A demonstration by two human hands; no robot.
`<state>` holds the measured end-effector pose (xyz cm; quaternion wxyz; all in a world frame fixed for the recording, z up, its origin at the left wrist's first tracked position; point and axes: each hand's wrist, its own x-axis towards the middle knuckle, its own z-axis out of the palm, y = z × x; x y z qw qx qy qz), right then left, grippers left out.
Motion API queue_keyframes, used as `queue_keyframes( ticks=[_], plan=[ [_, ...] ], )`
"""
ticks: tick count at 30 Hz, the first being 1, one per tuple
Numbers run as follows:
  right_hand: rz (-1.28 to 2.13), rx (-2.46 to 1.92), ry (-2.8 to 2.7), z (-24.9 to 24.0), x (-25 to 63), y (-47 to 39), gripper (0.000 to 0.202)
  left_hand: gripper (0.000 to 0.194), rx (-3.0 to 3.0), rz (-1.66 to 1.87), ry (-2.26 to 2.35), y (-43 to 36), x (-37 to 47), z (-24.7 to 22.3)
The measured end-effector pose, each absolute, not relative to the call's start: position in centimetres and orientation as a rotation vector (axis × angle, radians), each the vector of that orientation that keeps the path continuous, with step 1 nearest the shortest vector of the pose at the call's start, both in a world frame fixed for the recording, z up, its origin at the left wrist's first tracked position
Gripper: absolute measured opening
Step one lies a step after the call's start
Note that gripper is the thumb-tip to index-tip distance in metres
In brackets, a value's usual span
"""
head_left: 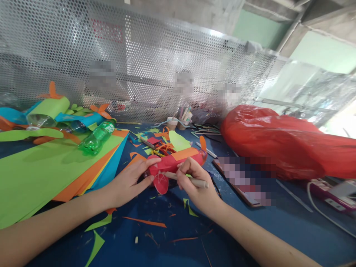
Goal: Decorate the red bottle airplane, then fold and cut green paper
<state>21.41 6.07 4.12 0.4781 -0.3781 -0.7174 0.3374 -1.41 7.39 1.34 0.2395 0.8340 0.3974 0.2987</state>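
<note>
A bottle airplane [178,158] wrapped in red paper, with an orange strip across it and an orange fin at its right end, lies on the blue table. My left hand [133,178] grips its left end, thumb and fingers on the red paper wing [161,184]. White star-like lines show on that wing. In my right hand [193,178] is a light-coloured marker pen [198,182], pinched between the fingers, its tip at or close to the wing's lines. Part of the bottle's neck is hidden behind my left fingers.
Coloured paper sheets [36,167] and a green bottle [97,137] lie left, near finished-looking paper-and-bottle planes [48,109]. Paper scraps [144,221] litter the table. A phone [239,181] and red plastic bag [278,144] are right; cups of pens [183,120] stand behind.
</note>
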Motion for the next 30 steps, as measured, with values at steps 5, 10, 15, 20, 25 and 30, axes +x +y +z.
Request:
queue_keyframes(
  ticks=[5, 10, 15, 20, 25, 30],
  plan=[
    [0.813, -0.939, -1.753, 4.08, 21.47, 6.03, 0.022, 0.047, 2.281, 0.844, 1.106, 7.38, -1.43, 1.25],
    [0.809, -0.938, -1.761, 3.92, 21.52, 6.10, 0.023, 0.047, 2.291, 0.851, 1.081, 7.42, -1.42, 1.25],
    [0.807, -0.881, -1.705, 4.06, 21.51, 6.08, 0.024, 0.046, 2.290, 0.839, 1.078, 7.46, -1.48, 1.23],
    [0.738, -0.863, -1.822, 4.47, 21.52, 5.61, 0.018, 0.048, 2.296, 0.837, 1.080, 7.47, -1.49, 1.29],
    [0.682, -0.933, -1.851, 4.45, 21.49, 5.55, 0.017, 0.048, 2.305, 0.834, 1.079, 7.49, -1.48, 1.25],
    [0.703, -0.953, -1.846, 4.08, 21.55, 5.74, 0.016, 0.047, 2.297, 0.834, 1.075, 7.59, -1.56, 0.96]
  ],
)
